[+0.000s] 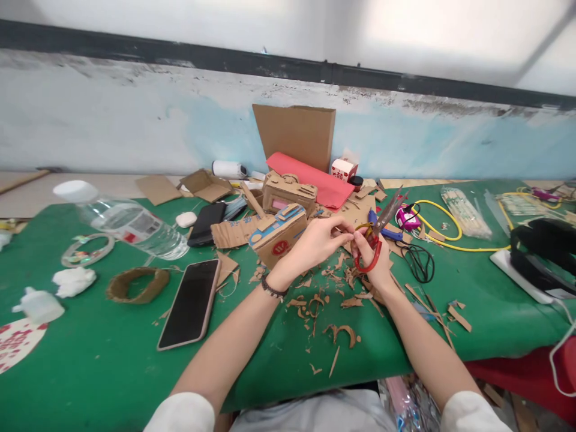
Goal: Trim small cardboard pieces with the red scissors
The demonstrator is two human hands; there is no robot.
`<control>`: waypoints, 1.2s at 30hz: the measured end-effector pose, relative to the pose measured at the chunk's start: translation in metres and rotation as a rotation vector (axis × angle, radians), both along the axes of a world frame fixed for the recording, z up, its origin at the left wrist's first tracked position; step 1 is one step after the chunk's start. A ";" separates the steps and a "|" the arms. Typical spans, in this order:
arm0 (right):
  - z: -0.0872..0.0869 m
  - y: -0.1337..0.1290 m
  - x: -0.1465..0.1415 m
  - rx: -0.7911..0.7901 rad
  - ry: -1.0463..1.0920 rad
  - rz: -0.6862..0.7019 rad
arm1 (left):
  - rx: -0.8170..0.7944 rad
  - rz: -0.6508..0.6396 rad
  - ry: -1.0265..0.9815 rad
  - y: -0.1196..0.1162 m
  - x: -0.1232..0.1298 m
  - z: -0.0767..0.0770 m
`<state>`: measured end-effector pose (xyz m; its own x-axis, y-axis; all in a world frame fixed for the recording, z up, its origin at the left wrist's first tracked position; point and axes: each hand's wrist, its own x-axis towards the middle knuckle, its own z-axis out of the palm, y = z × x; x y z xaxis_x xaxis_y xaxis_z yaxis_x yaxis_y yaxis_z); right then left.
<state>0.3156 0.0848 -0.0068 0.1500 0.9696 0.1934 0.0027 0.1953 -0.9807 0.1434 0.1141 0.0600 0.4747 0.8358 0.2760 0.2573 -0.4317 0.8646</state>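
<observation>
My right hand [380,264] holds a pair of scissors [387,211] by the red handles, with the blades pointing up and away from me, slightly apart. Close beside it, my left hand [321,237] has its thumb and fingers pinched together near the right fingertips. Whatever lies in that pinch is too small or hidden to make out. Behind my left wrist stands a cardboard piece with a red round logo [281,246] and blue print. Just beyond is a camera-shaped cardboard model [288,191]. Cardboard scraps [317,303] litter the green table under both hands.
Left of my arm lie a phone [189,305], a cardboard ring [137,285] and a tilted water bottle [135,222]. A red sheet [310,180] and a tall cardboard panel [294,135] are at the back. To the right lie a yellow cable [477,248] and black headphones [542,255].
</observation>
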 end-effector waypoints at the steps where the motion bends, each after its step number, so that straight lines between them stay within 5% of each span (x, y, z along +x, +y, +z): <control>1: 0.001 0.000 0.000 0.006 -0.005 -0.004 | 0.005 0.009 0.002 0.000 0.001 -0.001; 14: -0.002 0.007 0.001 -0.030 -0.018 -0.010 | -0.105 0.052 -0.226 0.005 -0.001 0.003; 26: -0.007 0.009 0.002 -0.020 -0.106 0.001 | -0.201 -0.070 -0.333 0.000 -0.010 0.018; 36: -0.024 0.014 0.006 -0.072 -0.036 0.004 | -0.249 -0.047 -0.418 -0.002 -0.002 0.014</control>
